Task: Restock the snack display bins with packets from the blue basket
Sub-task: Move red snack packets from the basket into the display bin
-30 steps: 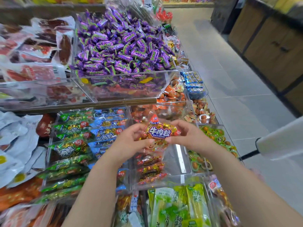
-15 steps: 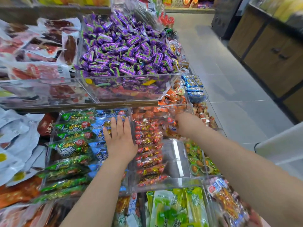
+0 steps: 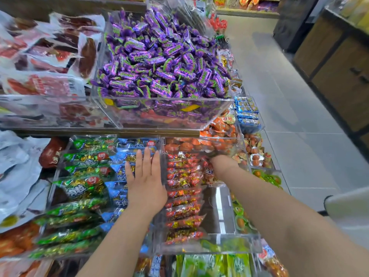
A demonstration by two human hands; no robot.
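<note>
Head view: a second ago both hands held one red packet up over the display; now they are apart. The left hand (image 3: pixel 146 184) lies flat on the blue packets (image 3: pixel 119 196), fingers straight and close together. The right hand (image 3: pixel 222 165) is at the far end of the clear bin (image 3: pixel 225 212), against a blurred red packet (image 3: pixel 207 171); its fingers are hidden, so I cannot tell their grip. The row of red packets (image 3: pixel 183 182) in the bin lies crosswise, long axes left to right.

This is a shop: clear plastic bins (image 3: pixel 209 243) on a tiered display shelf (image 3: pixel 99 132) hold heaps of purple sweets (image 3: pixel 159 62) and rows of wrapped snack packets (image 3: pixel 183 196), beside a tiled aisle (image 3: pixel 289 116).
</note>
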